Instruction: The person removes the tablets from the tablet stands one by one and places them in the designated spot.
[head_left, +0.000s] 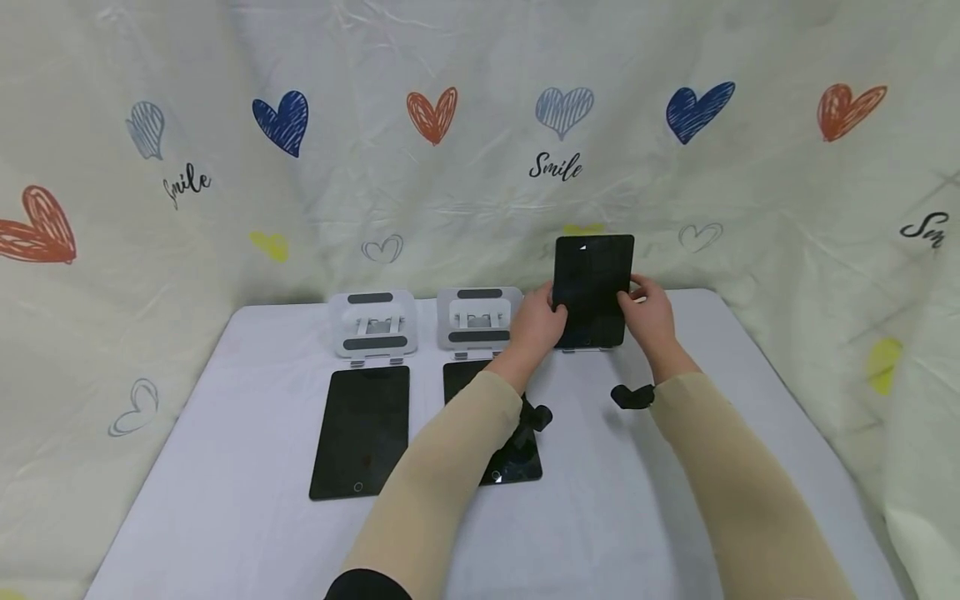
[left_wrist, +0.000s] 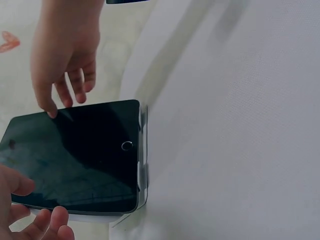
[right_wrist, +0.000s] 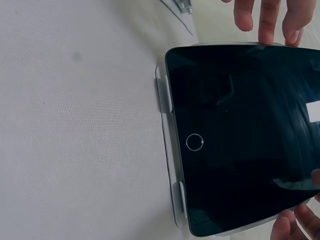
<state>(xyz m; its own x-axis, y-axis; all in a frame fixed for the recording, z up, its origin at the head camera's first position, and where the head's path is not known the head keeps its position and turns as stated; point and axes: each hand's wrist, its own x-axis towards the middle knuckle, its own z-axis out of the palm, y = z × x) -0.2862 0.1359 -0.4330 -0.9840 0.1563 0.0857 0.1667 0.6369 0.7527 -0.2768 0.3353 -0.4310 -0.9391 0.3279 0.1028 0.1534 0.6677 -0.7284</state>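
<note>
A black tablet [head_left: 592, 287] stands upright, leaning slightly back, at the table's far right. Along its lower edge run the small lips of a stand [right_wrist: 172, 150], the rest of which is mostly hidden behind it. My left hand [head_left: 538, 321] holds the tablet's left side, thumb at the front edge. On the opposite side my right hand [head_left: 649, 317] grips the edge between thumb and fingers. The left wrist view shows the tablet's round home button [left_wrist: 127, 146] near the stand's lips.
Two white-and-grey folding stands [head_left: 372, 325] [head_left: 478, 318] sit side by side at the back left. In front of them lie two more black tablets [head_left: 360, 433] [head_left: 517, 467], the right one partly covered by my left arm. A heart-printed curtain [head_left: 480, 200] hangs behind the white table [head_left: 225, 483].
</note>
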